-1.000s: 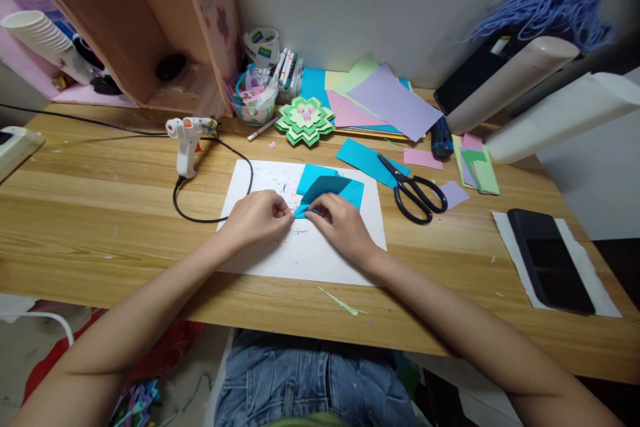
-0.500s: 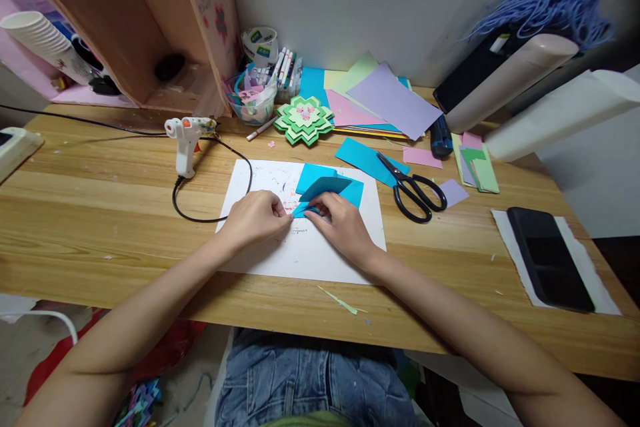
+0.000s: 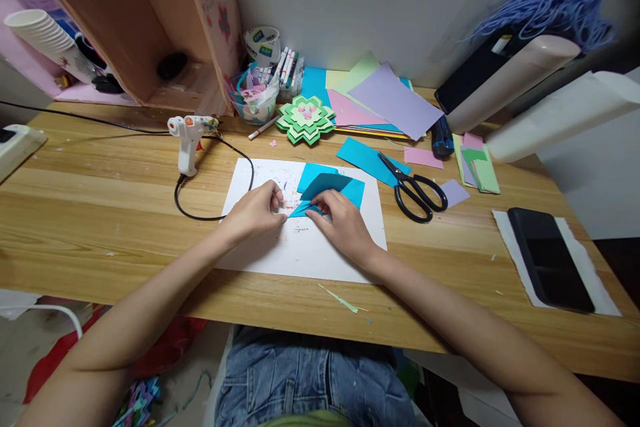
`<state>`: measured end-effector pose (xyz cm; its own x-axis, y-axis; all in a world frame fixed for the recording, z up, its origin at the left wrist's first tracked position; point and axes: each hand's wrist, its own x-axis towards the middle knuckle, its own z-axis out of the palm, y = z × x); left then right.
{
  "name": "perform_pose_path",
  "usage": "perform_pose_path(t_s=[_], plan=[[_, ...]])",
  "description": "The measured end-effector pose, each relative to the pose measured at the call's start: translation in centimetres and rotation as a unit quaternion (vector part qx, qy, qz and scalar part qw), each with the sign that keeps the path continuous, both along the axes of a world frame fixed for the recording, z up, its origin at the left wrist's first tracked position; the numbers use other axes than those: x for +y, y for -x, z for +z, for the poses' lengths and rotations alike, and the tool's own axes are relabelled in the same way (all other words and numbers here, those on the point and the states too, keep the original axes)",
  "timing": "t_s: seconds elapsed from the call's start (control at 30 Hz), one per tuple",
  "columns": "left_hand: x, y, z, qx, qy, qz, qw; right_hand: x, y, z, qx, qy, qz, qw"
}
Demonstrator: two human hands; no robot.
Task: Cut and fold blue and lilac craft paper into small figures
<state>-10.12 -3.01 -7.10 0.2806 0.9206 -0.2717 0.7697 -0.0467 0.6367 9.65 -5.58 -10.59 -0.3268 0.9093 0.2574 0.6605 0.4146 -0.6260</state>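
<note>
Our two hands are apart, one on each side of the near, pointed end of a folded blue paper [image 3: 325, 183]. The right hand [image 3: 343, 223] is the nearer and has a hold: its thumb and fingers pinch the narrow fold at the paper's near edge. The left hand [image 3: 257, 213] is loosely curled, with a gap between thumb and forefinger; its thumb tip sits right at the point, and we cannot tell whether it touches.

That narrow fold runs roughly crosswise between our hands, tapering toward the left one and widening under the right. The rest of the paper spreads beyond the right hand's fingers, with one flap tilted up off the flat panels.

Beneath both hands lies a marked white sheet [image 3: 345, 260]. Past the right hand, black-handled scissors [image 3: 401, 178] overlap a blue paper strip [image 3: 360, 155]. A white glue gun [image 3: 187, 147] stands beyond and left of the left hand; a layered green paper flower [image 3: 305, 120] lies straight beyond both.
</note>
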Motion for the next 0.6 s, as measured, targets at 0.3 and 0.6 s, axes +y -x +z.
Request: perform_pose_path(t_s=[0.3, 0.6], plan=[[0.1, -0.5, -1.1, -0.109, -0.033, 0.023, 0.993, 0.0, 0.1, 0.2, -0.002, 0.006, 0.000, 1.000], [-0.3, -1.1, -1.1, -0.034, -0.077, 0.024, 0.996, 0.0, 0.0, 0.1, 0.005, 0.005, -0.005, 1.000]])
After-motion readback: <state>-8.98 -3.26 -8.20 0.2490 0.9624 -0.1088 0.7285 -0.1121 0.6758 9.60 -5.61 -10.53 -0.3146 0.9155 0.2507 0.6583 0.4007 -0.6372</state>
